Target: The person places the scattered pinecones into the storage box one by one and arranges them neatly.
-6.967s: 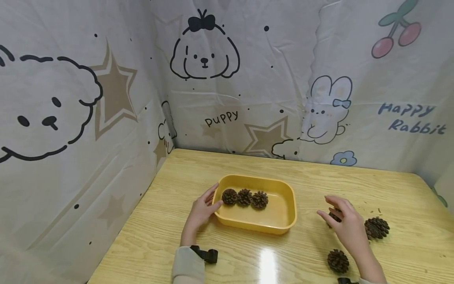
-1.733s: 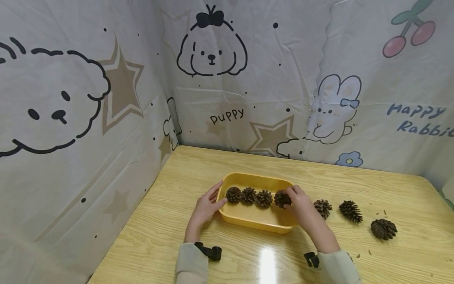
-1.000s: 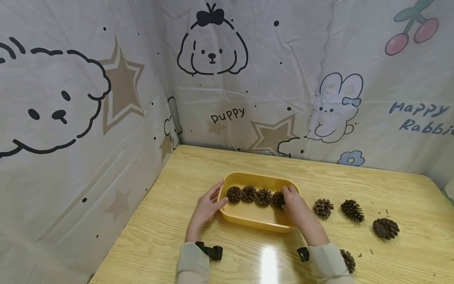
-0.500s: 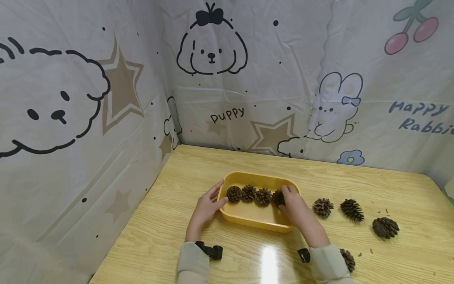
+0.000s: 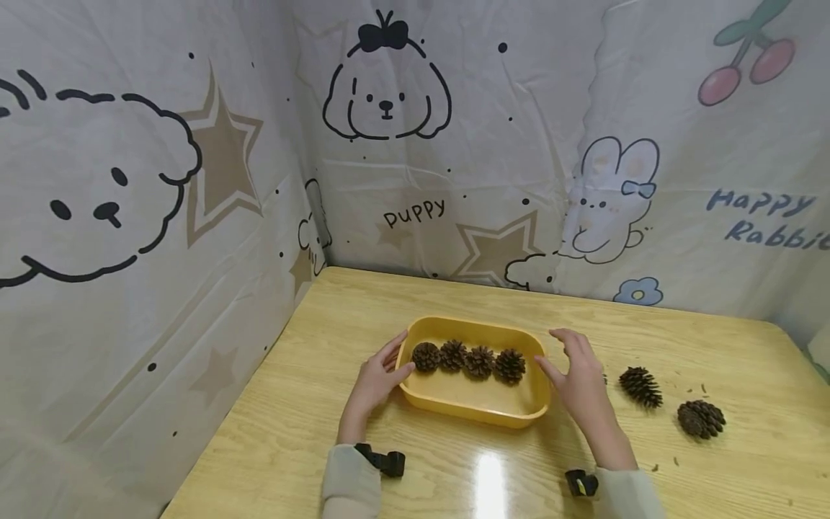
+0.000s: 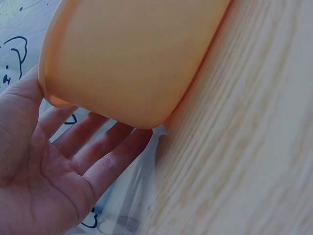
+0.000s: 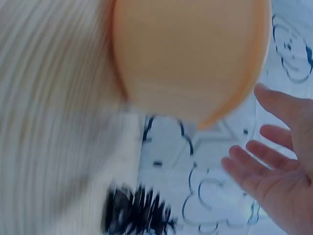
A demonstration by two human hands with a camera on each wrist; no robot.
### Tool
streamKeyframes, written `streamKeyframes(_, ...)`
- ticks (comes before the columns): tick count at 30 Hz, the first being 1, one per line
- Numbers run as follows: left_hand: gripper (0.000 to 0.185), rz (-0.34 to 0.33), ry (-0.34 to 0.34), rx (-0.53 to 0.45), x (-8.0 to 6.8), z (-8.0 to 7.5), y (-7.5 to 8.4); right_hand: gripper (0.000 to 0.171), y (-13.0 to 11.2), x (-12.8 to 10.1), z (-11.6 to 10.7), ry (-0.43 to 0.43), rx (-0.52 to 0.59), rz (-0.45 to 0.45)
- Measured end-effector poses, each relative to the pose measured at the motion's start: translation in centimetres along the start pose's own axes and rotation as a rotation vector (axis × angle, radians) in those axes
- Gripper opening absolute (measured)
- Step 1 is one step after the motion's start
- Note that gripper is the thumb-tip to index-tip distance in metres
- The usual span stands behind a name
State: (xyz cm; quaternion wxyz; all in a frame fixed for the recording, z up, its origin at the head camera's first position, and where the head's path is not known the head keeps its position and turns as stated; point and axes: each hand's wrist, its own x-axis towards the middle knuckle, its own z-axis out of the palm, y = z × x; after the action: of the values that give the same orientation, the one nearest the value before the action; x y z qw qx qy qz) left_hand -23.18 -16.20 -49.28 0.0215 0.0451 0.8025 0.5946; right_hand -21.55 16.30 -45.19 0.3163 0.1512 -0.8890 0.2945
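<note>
A light wooden table fills the lower half of the frame, its grain running left to right, a bright glare near the bottom centre. A yellow tray sits on it at centre. To the right lie two pine cones, apart, with small dark crumbs scattered about them.

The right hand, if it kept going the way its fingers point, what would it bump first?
Probably the right end of the yellow plastic tray. The right hand is open beside that rim, fingers angled up and left toward it. Whether it hovers above the rim is unclear, so it might pass over toward the brown pine cone.
</note>
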Motion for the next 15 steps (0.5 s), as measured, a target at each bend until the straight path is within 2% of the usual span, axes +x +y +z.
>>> streamKeyframes(8, 0.062, -0.011, -0.004, 0.002, 0.0, -0.1, -0.2, 0.052, 2.2, -1.5, -2.4, -0.058, -0.047, 0.234)
streamKeyframes(15, 0.062, -0.001, -0.008, -0.010, -0.1, -0.1, 0.0, 0.059, 3.6, -2.4, -3.7, -0.211, -0.049, 0.484)
